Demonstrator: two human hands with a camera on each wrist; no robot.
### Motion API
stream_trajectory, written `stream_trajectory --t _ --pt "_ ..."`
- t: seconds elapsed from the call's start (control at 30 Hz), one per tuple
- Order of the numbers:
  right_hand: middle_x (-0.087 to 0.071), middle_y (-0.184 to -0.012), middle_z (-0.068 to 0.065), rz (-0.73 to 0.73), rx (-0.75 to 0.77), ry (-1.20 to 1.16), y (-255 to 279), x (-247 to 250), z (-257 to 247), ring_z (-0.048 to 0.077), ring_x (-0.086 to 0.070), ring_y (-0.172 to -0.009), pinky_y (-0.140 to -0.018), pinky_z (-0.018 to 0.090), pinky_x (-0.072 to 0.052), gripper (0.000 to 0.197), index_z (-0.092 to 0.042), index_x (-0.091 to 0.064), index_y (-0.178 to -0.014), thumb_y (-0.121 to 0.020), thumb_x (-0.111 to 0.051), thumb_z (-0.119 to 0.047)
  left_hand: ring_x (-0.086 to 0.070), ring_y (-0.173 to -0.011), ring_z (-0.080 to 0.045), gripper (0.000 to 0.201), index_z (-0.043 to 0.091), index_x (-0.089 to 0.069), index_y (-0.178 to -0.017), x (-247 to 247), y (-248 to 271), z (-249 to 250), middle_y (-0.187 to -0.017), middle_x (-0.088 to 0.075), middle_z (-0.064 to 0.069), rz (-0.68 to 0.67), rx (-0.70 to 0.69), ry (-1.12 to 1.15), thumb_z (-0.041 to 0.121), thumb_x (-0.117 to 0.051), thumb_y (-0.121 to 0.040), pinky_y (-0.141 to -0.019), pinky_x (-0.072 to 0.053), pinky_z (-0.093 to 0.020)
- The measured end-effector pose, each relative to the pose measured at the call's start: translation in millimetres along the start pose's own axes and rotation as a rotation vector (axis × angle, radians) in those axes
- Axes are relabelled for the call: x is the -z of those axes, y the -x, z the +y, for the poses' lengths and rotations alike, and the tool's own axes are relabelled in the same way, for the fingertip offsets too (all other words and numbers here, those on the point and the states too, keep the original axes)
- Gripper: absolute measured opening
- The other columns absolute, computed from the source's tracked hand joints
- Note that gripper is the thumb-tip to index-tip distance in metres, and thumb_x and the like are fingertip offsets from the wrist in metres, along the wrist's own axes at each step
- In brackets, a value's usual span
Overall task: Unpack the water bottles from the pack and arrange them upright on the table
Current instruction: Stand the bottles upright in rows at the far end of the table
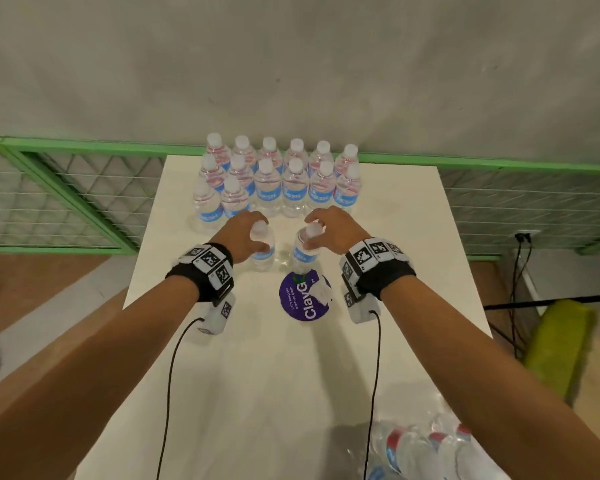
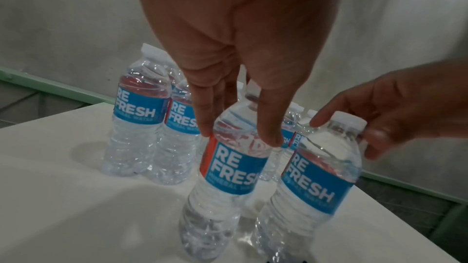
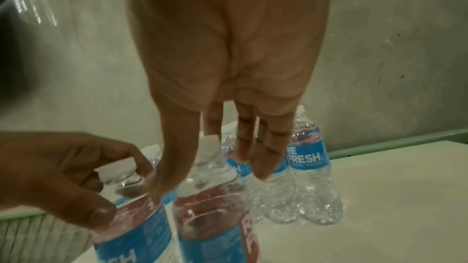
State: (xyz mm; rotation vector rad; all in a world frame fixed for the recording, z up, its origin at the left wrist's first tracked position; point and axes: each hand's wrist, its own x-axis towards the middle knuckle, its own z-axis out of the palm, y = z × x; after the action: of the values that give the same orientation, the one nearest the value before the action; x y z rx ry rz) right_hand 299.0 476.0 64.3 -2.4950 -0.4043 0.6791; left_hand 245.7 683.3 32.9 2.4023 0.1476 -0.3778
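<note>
Two clear water bottles with blue labels and white caps stand side by side mid-table. My left hand (image 1: 257,233) comes down over the left bottle (image 1: 263,252), its fingers (image 2: 205,127) curled round the neck and shoulder of that bottle (image 2: 233,169). My right hand (image 1: 314,232) pinches the top of the right bottle (image 1: 305,252), with fingers either side of the white cap (image 2: 350,120). Both bottles lean slightly, bases at the tabletop. The torn plastic pack (image 1: 430,448) lies at the near right corner with several bottles in it.
Several upright bottles (image 1: 278,178) stand in rows at the far end of the white table (image 1: 222,375). A round purple sticker (image 1: 305,296) lies just behind the two held bottles. A green mesh railing (image 1: 66,188) runs beyond the table, and a yellow-green object (image 1: 561,348) stands right.
</note>
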Motion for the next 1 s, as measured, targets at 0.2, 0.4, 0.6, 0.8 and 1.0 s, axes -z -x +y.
stream_trajectory --t 0.2,0.4,0.6,0.8,1.0 --pt "-0.051 -0.106 0.004 -0.015 0.026 -0.138 -8 -14 16 0.019 -0.052 -0.089 -0.082 0.035 -0.046 0.051 -0.017 -0.053 -0.118 -0.074 -0.076 -0.009 -0.050 -0.108 -0.026 0.049 0.021 -0.048 -0.115 0 -3 -13 -0.121 -0.053 -0.008 -0.042 -0.026 0.015 0.024 -0.075 -0.075 -0.092 -0.040 -0.037" --pt "-0.050 -0.119 0.008 -0.096 0.020 -0.151 -18 -28 1 0.024 -0.052 -0.101 -0.092 0.043 -0.047 0.073 -0.021 -0.043 -0.124 -0.064 -0.083 -0.014 -0.050 -0.108 -0.024 0.050 0.022 -0.049 -0.118 7 1 -26 -0.123 -0.053 -0.005 -0.031 -0.017 0.017 0.024 -0.075 -0.075 -0.093 -0.041 -0.036" --pt "-0.047 -0.124 0.012 0.017 0.017 -0.303 -33 -36 -3 0.022 -0.053 -0.107 -0.089 0.028 -0.043 0.075 -0.018 -0.041 -0.137 -0.072 -0.076 -0.003 -0.047 -0.112 -0.020 0.051 0.021 -0.049 -0.121 22 9 -49 -0.127 -0.051 -0.003 -0.012 -0.018 0.029 0.020 -0.074 -0.076 -0.093 -0.035 -0.028" --pt "-0.057 -0.113 0.005 0.101 -0.040 -0.378 -44 -47 -6 0.018 -0.053 -0.098 -0.083 0.030 -0.042 0.062 -0.011 -0.049 -0.123 -0.069 -0.080 -0.008 -0.044 -0.113 -0.020 0.064 0.019 -0.040 -0.132 41 17 -72 -0.131 -0.041 -0.005 0.041 0.028 0.086 0.017 -0.073 -0.078 -0.097 -0.041 -0.035" --pt "-0.057 -0.115 0.008 0.107 -0.025 -0.485 -59 -59 -21 0.024 -0.058 -0.102 -0.089 0.034 -0.047 0.072 -0.016 -0.045 -0.132 -0.069 -0.079 -0.003 -0.051 -0.104 -0.028 0.056 0.015 -0.046 -0.126 46 13 -88 -0.117 -0.048 -0.011 0.141 0.003 0.119 0.014 -0.073 -0.077 -0.092 -0.046 -0.041"
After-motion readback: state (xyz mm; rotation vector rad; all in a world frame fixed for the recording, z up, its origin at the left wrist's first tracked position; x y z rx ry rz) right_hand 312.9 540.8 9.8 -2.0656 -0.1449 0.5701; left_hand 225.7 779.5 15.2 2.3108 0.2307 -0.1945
